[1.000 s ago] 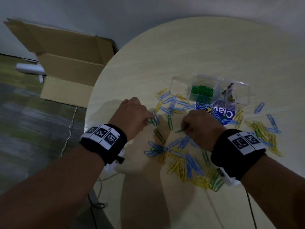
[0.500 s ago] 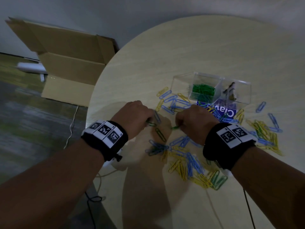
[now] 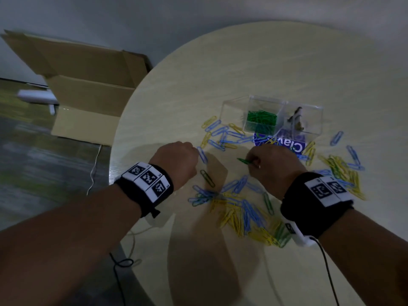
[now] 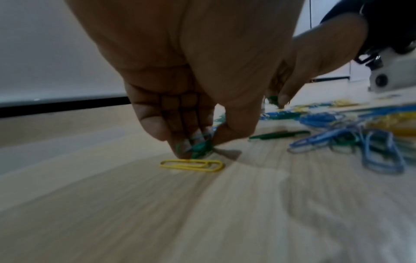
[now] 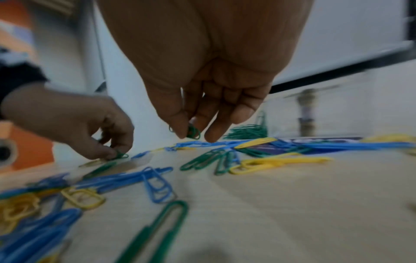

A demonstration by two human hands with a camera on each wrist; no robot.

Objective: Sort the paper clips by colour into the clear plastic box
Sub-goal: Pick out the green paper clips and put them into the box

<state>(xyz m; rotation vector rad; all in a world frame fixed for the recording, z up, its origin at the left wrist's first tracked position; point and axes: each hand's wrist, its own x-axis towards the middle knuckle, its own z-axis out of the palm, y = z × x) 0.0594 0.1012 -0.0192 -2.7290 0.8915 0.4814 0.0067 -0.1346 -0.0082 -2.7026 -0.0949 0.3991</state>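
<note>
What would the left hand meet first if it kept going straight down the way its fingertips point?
Likely the yellow clip on the table. The left hand points down, pinching green clips, and the yellow one lies just below its fingertips; the remaining gap is unclear.

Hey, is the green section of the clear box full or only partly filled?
Partly filled. In the clear plastic box, the green paper clips form a low heap in one compartment, well below the rim.
</note>
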